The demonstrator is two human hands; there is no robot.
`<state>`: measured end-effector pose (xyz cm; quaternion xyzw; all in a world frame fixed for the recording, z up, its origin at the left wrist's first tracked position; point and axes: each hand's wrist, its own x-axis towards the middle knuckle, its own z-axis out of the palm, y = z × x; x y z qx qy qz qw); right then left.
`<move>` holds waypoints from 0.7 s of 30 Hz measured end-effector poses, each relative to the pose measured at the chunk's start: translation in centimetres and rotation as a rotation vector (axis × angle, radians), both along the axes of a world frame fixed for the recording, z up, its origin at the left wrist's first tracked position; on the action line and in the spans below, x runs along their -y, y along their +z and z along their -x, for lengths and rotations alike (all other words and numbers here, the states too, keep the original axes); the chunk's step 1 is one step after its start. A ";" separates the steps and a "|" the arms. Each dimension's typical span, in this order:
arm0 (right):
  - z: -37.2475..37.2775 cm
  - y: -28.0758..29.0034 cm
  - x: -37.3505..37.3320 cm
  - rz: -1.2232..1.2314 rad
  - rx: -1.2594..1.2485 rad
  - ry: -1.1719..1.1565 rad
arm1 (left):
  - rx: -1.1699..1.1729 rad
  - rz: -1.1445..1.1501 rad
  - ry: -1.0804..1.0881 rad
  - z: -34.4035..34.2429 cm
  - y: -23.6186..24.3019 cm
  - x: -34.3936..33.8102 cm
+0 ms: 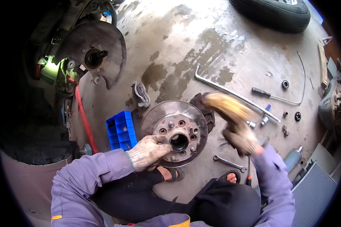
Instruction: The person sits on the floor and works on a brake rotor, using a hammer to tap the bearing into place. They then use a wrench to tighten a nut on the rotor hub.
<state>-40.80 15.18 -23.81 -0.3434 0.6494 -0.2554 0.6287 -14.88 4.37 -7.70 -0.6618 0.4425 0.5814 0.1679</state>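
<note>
A round brake disc (149, 121) with a wheel hub (186, 133) in its middle lies in front of my feet. Several studs stick up around the hub's central bore. My left hand (149, 151), in a dirty knit glove, closes its fingers over the hub's left side; its palm lies over the disc. To the right of the disc, my gloved right hand (241, 138) grips what looks like a hammer (229, 107), raised above the floor. The hammer's yellowish upper part is smeared by motion. A dark brake part (209, 118) sits partly behind the disc.
A blue divided tray (121, 126) and a metal brake part (141, 94) lie left of the disc. Rightward are a long bent bar (235, 90), a combination wrench (230, 163), a screwdriver (249, 178) and a tire (274, 15). A dust shield (111, 45) stands upper left.
</note>
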 end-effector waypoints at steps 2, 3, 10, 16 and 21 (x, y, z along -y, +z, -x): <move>-2.7 -8.8 -2.3 -0.277 0.356 -0.249 | -0.038 -0.050 0.051 -0.6 1.0 -0.4; -3.7 -10.2 -4.1 -0.254 0.421 -0.499 | -0.003 -0.086 0.106 -1.3 1.7 -0.1; 3.0 -4.4 -4.9 0.339 0.816 -0.520 | 0.129 0.099 -0.136 -6.3 -0.8 -0.2; -1.6 -0.2 0.6 0.153 0.248 -0.211 | 0.020 0.233 -0.303 -7.1 -1.8 1.8; -4.3 -5.2 2.2 0.610 -0.208 0.172 | -0.086 0.323 -0.814 -5.7 -2.2 4.6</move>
